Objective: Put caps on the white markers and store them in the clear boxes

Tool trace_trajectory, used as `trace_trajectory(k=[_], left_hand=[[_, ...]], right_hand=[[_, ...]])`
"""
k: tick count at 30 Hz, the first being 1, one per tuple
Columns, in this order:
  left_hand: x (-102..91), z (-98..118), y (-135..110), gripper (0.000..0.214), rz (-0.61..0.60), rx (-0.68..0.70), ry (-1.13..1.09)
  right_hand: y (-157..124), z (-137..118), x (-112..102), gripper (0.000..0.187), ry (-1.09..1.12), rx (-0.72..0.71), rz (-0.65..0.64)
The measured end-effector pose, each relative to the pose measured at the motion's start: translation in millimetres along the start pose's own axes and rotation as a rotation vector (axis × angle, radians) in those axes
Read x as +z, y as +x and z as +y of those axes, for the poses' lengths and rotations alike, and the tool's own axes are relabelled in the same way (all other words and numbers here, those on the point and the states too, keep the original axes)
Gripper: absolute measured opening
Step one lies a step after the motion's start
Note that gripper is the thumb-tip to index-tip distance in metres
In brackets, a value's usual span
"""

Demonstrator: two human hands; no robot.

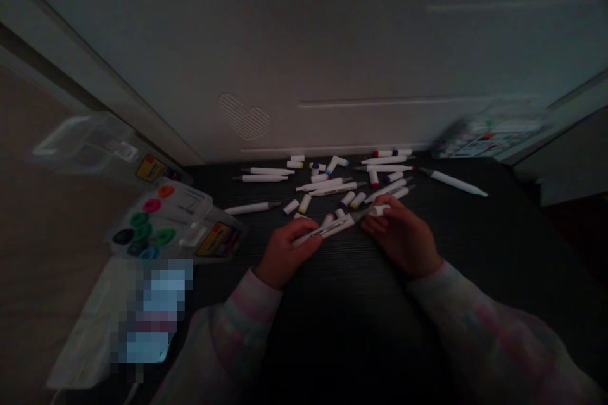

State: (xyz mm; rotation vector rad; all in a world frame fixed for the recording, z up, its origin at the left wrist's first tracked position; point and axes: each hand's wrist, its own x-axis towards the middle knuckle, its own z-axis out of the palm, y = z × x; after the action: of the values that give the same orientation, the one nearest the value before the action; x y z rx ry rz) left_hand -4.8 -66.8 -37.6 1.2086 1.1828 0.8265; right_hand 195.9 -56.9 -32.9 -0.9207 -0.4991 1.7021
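Observation:
The scene is dim. My left hand [287, 252] is closed around the lower end of a white marker [327, 229] that lies slanted over a dark mat [342, 316]. My right hand [401, 234] is curled at the marker's other end, its fingertips pinching a small white cap [380, 209] right by the tip. Just beyond my hands lie several white markers [325, 185] and loose caps [304, 204] with coloured ends, scattered across the mat.
A clear plastic case [166, 221] holding markers with coloured tops sits at the left. A clear lid [90, 142] lies further left, a white bag [95, 329] at lower left. A white door [304, 63] stands behind, a box [494, 136] at right.

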Motion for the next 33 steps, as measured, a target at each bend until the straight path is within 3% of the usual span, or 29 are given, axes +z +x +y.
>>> trace_trajectory(k=[10,25,33], left_hand=[[-2.2,-2.9,1.2,0.024,-0.033,0.014,0.092],[0.5,-1.0,0.7,0.025,-0.038,0.011,0.216],[1.1,-1.1,1.1,0.029,-0.044,0.009,0.236]], right_hand=[[3.2,-2.5,-4.5,0.003,0.051,-0.011,-0.013],[0.8,5.9,3.7,0.010,-0.127,-0.101,0.026],[1.9,11.3,0.5,0.010,-0.185,-0.126,-0.023]])
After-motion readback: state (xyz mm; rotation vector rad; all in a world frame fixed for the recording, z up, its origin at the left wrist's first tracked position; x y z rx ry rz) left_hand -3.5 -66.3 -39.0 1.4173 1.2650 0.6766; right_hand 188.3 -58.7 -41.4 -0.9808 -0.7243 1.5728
